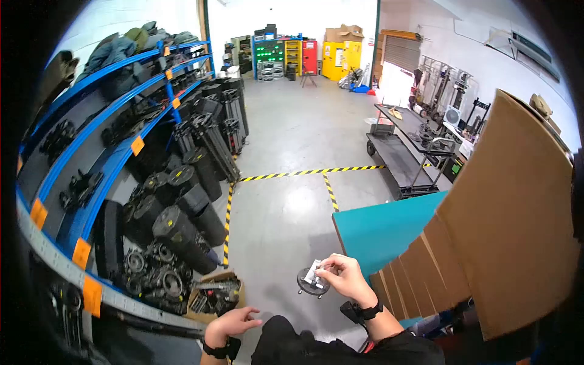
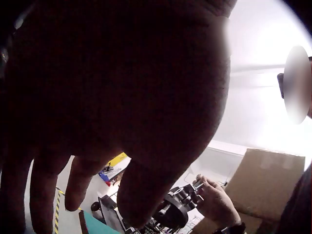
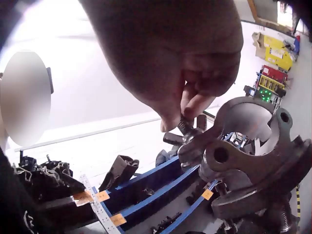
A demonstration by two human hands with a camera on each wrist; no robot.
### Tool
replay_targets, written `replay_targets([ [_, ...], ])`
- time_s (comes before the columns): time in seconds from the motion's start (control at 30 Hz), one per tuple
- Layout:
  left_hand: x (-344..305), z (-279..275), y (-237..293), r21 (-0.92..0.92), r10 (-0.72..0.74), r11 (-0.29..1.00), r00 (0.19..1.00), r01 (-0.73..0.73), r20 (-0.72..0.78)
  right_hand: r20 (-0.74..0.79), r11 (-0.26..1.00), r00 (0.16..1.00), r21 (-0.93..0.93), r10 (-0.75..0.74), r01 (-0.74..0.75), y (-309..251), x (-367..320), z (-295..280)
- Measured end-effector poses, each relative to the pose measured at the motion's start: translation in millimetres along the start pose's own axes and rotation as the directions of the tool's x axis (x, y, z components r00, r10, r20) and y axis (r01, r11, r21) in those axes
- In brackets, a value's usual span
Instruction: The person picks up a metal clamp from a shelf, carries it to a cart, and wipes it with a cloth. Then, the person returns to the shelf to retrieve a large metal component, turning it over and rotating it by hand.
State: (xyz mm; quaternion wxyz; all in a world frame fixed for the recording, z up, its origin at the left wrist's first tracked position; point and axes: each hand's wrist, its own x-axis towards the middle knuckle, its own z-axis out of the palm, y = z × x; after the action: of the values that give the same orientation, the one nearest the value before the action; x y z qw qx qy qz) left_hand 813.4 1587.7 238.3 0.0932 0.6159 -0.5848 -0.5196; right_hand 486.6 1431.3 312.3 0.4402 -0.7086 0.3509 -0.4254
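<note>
My right hand (image 1: 345,277) pinches the threaded bolt of a silvery metal clamp (image 3: 214,139) between thumb and fingertips. A wing nut (image 3: 174,138) sits on that bolt, right at the fingertips. The clamp's curved jaw stands on a round dark plate (image 1: 307,288), with short bolts (image 3: 285,217) sticking out underneath. In the head view, clamp and plate hang above the grey floor in front of my knees. My left hand (image 1: 233,322) is to the left of them, fingers loosely extended, holding nothing. Its palm (image 2: 122,87) is dark and fills much of the left wrist view.
Blue shelving (image 1: 121,158) runs along the left, with black cases (image 1: 176,228) beneath. A cardboard box (image 1: 216,295) of metal parts stands by my left hand. On the right are a teal board (image 1: 383,228), tall cardboard (image 1: 517,213) and a black trolley (image 1: 395,155). Striped tape (image 1: 298,173) marks the floor.
</note>
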Motion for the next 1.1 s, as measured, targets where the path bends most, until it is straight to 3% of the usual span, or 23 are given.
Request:
replay_targets([
  [0.2,107.9,-112.0,8.7,0.020,-0.176,0.984,0.983,0.175,0.050,-0.038,0.996,0.995,-0.002,0.091,-0.091,45.2,141.8,-9.8],
  [0.3,174.2,-181.6,-2.8,0.033,-0.178,0.984,0.982,0.176,0.057,-0.064,0.991,0.990,0.059,0.123,-0.119,81.7,219.0,-18.4],
  [0.33,183.7,-209.4,22.8,-0.014,-0.205,0.979,0.978,0.206,0.043,-0.084,0.993,0.989,0.007,0.120,-0.120,89.2,245.7,-22.4],
  [0.4,231.7,-256.6,4.7,-0.045,-0.204,0.978,0.979,0.205,0.024,-0.124,0.989,0.982,0.007,0.146,-0.146,97.9,296.2,-29.7],
  [0.47,268.3,-309.3,33.5,-0.049,-0.211,0.977,0.976,0.209,-0.042,-0.184,0.990,0.973,0.022,0.141,-0.139,109.0,345.9,-36.7],
  [0.63,397.8,-410.3,71.2,0.084,-0.115,0.990,0.993,0.113,0.013,-0.338,0.986,0.933,-0.063,0.125,-0.155,155.6,446.4,-73.2],
  [0.7,447.6,-435.5,102.7,0.348,-0.116,0.932,0.993,0.100,0.027,-0.400,0.983,0.902,-0.010,0.164,-0.184,166.7,481.2,-85.5],
  [0.73,473.9,-445.6,112.5,0.250,-0.097,0.966,0.990,0.069,0.102,-0.414,0.983,0.895,-0.008,0.166,-0.186,177.9,497.9,-93.8],
  [0.77,501.1,-455.1,123.0,0.262,-0.093,0.963,0.990,0.062,0.109,-0.438,0.981,0.878,0.059,0.192,-0.185,192.1,512.8,-104.5],
  [0.8,527.7,-462.1,133.7,0.246,-0.008,0.969,0.985,-0.035,0.171,-0.459,0.976,0.861,0.125,0.218,-0.181,206.7,526.8,-116.7],
  [0.83,553.8,-468.2,143.9,0.223,0.075,0.966,0.969,-0.129,0.236,-0.472,0.975,0.853,0.127,0.223,-0.184,223.3,541.2,-129.7],
  [0.9,606.2,-487.9,168.7,0.274,0.072,0.950,0.958,-0.151,0.279,-0.545,0.975,0.813,0.039,0.204,-0.218,256.2,567.8,-158.9],
  [0.97,665.0,-512.8,190.8,0.352,0.044,0.923,0.953,-0.153,0.299,-0.585,0.971,0.779,0.063,0.225,-0.232,281.9,596.8,-188.1],
  [1.03,719.1,-540.5,209.2,0.381,0.057,0.911,0.962,-0.159,0.266,-0.647,0.955,0.744,-0.079,0.169,-0.286,308.8,621.0,-219.1],
  [1.1,770.9,-570.8,236.4,0.397,0.074,0.904,0.973,-0.159,0.221,-0.684,0.958,0.699,0.000,0.208,-0.285,329.7,655.4,-252.1],
])
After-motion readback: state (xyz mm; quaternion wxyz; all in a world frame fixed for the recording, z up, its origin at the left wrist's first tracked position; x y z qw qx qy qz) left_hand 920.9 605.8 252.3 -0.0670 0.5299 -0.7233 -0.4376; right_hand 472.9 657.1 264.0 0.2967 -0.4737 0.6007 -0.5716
